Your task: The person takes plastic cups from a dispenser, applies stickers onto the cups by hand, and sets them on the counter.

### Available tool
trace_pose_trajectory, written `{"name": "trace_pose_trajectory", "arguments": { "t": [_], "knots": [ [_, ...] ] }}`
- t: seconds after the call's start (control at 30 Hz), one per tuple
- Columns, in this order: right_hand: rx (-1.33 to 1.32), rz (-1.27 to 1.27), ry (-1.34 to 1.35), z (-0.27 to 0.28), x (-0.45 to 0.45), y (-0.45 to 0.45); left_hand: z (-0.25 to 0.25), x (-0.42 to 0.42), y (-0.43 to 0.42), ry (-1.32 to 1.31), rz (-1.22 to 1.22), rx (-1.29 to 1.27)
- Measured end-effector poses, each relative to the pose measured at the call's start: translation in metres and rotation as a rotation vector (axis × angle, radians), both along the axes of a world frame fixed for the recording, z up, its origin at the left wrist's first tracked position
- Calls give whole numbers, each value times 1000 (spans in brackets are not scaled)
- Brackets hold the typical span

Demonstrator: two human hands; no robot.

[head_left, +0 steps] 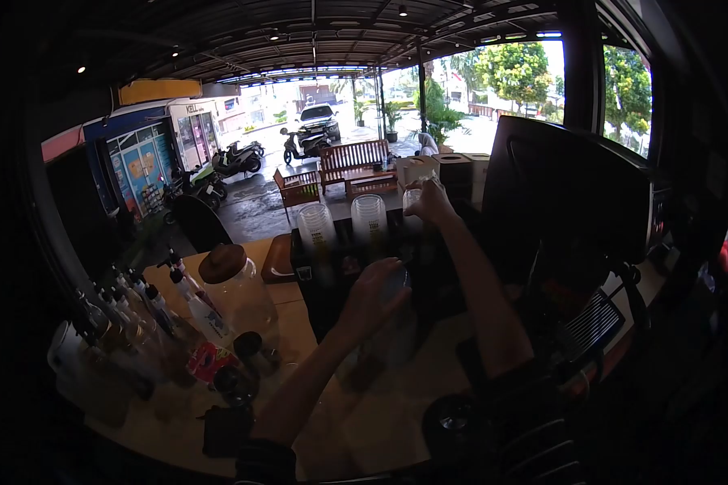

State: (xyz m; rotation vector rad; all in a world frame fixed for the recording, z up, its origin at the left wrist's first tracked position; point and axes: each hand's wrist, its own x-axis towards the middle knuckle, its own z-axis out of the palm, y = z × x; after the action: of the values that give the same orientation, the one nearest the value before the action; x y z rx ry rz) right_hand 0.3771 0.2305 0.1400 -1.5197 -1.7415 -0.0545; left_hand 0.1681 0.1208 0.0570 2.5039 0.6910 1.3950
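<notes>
My left hand is curled around a clear plastic cup, held low in front of the black cup holder. Farther up, my right hand has its fingers closed on the top of the rightmost stack of clear cups; the hand hides part of that stack. Two more stacks of clear cups with printed lettering, a left one and a middle one, stand upright in the holder.
A big jar with a wooden lid and several pump bottles stand at left. A red packet lies on the wooden counter. On the right is a large dark machine. Beyond are benches and parked motorbikes.
</notes>
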Motion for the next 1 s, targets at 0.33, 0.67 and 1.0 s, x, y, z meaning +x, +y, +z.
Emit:
{"name": "trace_pose_trajectory", "arguments": {
  "t": [0.33, 0.67, 1.0],
  "knots": [
    [303, -213, -164, -25, -45, -38, 7, -14, -17, -96, -73, -52],
    [-102, 266, 557, -86, -71, -149, -85, -45, -6, 1, -59, -558],
    [-111, 381, 412, -143, -73, -140, -97, -25, -4, -73, 13, -563]
  ]
}}
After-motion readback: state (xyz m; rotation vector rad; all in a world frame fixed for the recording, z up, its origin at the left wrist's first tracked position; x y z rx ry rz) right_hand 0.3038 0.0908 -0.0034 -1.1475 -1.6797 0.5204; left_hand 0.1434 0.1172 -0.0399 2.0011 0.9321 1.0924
